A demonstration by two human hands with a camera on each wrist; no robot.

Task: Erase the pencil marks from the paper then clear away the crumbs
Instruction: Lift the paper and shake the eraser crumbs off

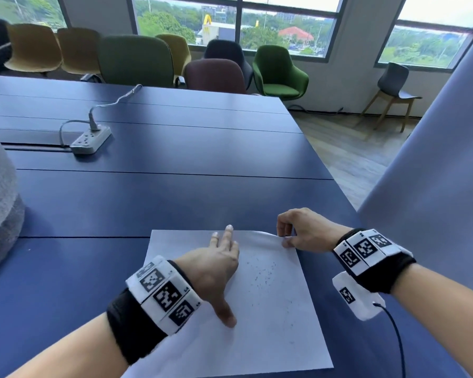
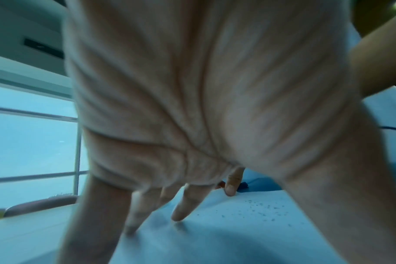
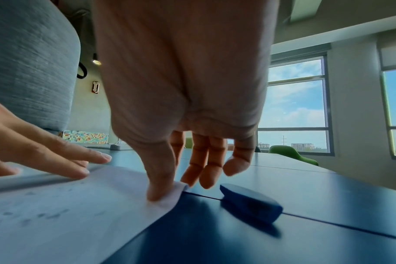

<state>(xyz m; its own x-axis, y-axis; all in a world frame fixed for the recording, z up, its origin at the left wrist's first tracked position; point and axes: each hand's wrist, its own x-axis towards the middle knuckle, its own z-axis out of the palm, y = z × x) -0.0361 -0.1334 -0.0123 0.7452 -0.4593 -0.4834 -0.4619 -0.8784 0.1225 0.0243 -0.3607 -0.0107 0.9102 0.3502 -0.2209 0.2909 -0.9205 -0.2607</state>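
The white sheet of paper (image 1: 271, 309) lies on the dark blue table (image 1: 148, 186), dark eraser crumbs (image 1: 262, 274) scattered on it; the left hand (image 1: 216, 266) presses it flat with straight fingers; the right hand (image 1: 298, 230) pinches its far right corner, lifting it; a blue oval eraser (image 3: 249, 201) lies just beside.

left hand (image 2: 192, 107) spread on paper (image 2: 215, 237), crumbs (image 2: 260, 209)

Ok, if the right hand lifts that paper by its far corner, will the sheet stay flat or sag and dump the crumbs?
Likely floppy: the paper already curls where the right hand pinches its corner. It looks thin and light, so it should sag once raised. The crumbs lie loose mid-sheet and would probably slide toward the low side. The left hand presses the sheet flat.
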